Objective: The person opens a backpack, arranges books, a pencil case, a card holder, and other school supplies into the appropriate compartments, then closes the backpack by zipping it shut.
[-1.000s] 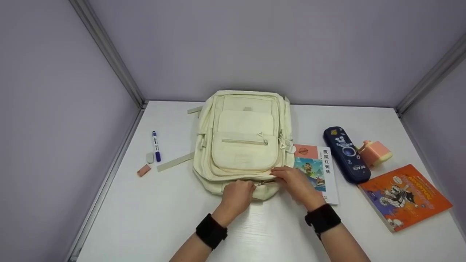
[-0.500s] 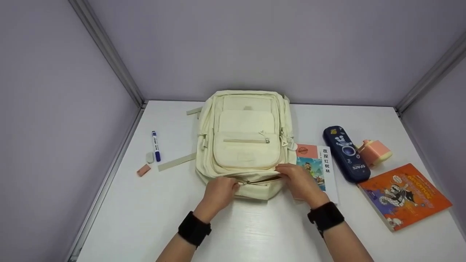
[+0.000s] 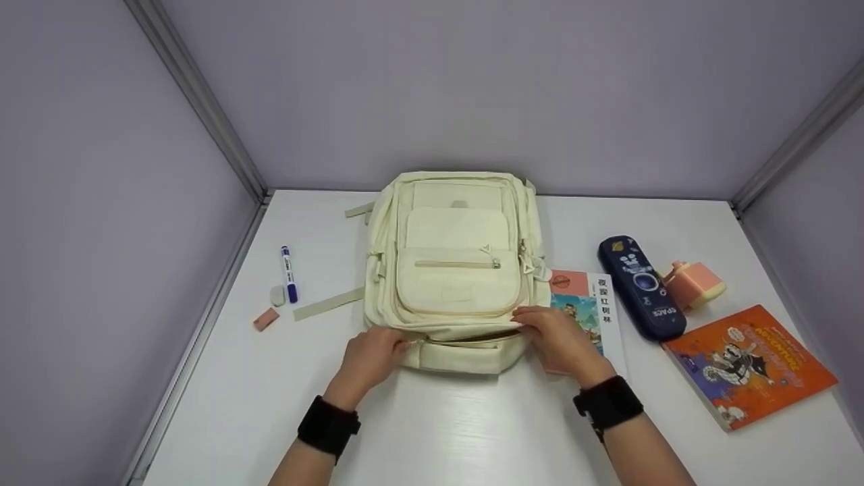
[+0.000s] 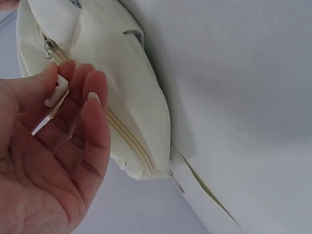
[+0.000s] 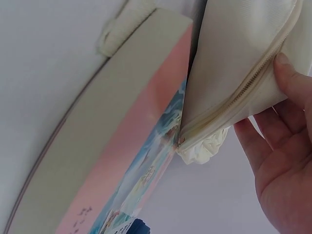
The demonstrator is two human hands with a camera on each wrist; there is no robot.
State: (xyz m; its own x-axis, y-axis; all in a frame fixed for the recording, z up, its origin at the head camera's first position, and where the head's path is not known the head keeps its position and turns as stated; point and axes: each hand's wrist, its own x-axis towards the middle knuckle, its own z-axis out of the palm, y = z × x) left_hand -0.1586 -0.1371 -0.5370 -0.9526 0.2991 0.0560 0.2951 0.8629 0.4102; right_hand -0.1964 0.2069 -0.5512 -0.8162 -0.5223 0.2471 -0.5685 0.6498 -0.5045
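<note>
A cream backpack (image 3: 459, 287) lies on the white table with its front pocket up. At its near left corner my left hand (image 3: 368, 358) pinches a white zipper pull (image 4: 58, 91), hanging from a metal slider (image 4: 49, 46) in the left wrist view. My right hand (image 3: 559, 341) grips the bag's near right edge, thumb beside the zipper teeth (image 5: 253, 78) and fingers beneath the fabric. Between the hands the zipper gapes in a dark slit (image 3: 489, 337). A book with a pink and blue cover (image 3: 574, 297) lies partly under my right hand.
To the right are a navy pencil case (image 3: 642, 287), a pink and cream sharpener-like object (image 3: 695, 283) and an orange book (image 3: 752, 368). On the left lie a blue marker (image 3: 289, 273), a whitish eraser-like piece (image 3: 277, 294) and a pink block (image 3: 266, 318). Walls border the table.
My left hand has moved left along the bag's near edge with the zipper pull, and the slit behind it has lengthened. My right hand has shifted slightly right, still gripping the edge.
</note>
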